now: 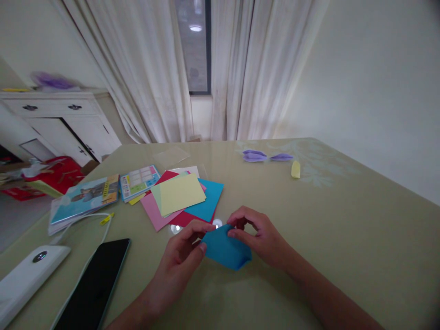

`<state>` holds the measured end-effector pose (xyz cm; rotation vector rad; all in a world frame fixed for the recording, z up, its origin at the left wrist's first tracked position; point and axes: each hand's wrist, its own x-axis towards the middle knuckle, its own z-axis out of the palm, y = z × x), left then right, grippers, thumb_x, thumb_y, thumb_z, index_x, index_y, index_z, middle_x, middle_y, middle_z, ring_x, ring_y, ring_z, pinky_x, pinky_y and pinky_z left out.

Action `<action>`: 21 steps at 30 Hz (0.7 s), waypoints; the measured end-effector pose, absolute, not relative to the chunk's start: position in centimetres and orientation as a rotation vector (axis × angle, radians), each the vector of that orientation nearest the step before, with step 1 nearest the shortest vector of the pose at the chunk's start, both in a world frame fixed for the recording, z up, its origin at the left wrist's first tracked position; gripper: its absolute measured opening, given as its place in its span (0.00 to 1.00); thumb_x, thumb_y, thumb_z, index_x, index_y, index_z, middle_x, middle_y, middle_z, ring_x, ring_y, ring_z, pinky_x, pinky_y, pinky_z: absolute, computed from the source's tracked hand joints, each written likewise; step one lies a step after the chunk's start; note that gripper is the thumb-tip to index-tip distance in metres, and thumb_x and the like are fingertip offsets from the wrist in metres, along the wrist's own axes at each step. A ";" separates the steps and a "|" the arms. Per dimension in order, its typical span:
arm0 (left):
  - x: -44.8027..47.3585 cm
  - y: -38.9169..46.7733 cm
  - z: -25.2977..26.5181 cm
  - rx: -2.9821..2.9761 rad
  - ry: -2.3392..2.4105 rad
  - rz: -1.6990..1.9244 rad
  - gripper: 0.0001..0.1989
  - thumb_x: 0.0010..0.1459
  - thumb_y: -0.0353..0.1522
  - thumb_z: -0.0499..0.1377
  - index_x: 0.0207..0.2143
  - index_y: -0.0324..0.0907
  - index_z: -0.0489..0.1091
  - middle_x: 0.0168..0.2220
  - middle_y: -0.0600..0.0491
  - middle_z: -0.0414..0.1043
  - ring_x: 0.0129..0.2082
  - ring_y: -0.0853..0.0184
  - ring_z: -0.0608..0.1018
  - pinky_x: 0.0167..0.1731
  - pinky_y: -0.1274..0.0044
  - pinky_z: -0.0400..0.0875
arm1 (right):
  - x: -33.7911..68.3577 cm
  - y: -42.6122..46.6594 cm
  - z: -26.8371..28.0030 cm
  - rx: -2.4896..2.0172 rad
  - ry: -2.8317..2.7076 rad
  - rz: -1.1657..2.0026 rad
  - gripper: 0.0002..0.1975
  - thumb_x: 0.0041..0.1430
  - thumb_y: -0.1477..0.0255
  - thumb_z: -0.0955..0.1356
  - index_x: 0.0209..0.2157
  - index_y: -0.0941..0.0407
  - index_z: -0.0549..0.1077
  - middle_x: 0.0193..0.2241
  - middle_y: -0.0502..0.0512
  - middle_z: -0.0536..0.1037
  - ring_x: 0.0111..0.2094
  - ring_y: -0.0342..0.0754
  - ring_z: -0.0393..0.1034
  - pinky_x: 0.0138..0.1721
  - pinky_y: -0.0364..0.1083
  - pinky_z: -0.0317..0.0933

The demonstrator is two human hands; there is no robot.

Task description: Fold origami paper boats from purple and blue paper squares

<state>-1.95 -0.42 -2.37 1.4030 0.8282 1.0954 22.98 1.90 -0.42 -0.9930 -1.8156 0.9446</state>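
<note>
A folded sheet of blue paper [225,248] is held up between my two hands, just above the table. My left hand [184,254] pinches its left corner between thumb and fingers. At the upper edge, my right hand [256,233] grips the paper with thumb and index finger. The lower right corner of the sheet is bent over, with a darker fold showing. Beyond my left hand lies a loose stack of coloured paper, with a pale yellow sheet [182,195] on top and a blue sheet [209,199], pink and red ones partly covered beneath.
A black phone [98,284] and a white device [32,279] with a cable lie at the left, near a picture book [85,197] and a printed packet [139,182]. Purple folded paper pieces [255,156] and a small yellow piece [295,169] lie towards the table's far side.
</note>
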 end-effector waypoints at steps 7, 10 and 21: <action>-1.9 -0.5 -2.3 1.398 0.863 1.134 0.12 0.69 0.39 0.65 0.52 0.48 0.78 0.50 0.46 0.79 0.51 0.57 0.80 0.47 0.71 0.79 | 22.5 1.4 0.2 -0.880 -1.881 0.824 0.10 0.65 0.63 0.77 0.37 0.53 0.78 0.41 0.54 0.78 0.42 0.49 0.74 0.45 0.47 0.69; -1.7 -0.5 -2.5 1.430 0.859 1.130 0.11 0.69 0.39 0.65 0.51 0.47 0.78 0.49 0.46 0.79 0.50 0.58 0.81 0.44 0.72 0.79 | 22.4 1.1 0.5 -0.912 -1.896 0.844 0.11 0.63 0.66 0.79 0.35 0.54 0.77 0.39 0.52 0.76 0.41 0.48 0.73 0.44 0.46 0.68; -1.7 -0.7 -3.2 1.549 0.881 1.203 0.09 0.70 0.35 0.64 0.51 0.47 0.77 0.47 0.47 0.78 0.50 0.58 0.80 0.50 0.69 0.79 | 22.4 0.6 -0.5 -0.832 -2.066 0.512 0.12 0.71 0.69 0.73 0.54 0.49 0.82 0.45 0.57 0.80 0.45 0.51 0.78 0.47 0.49 0.73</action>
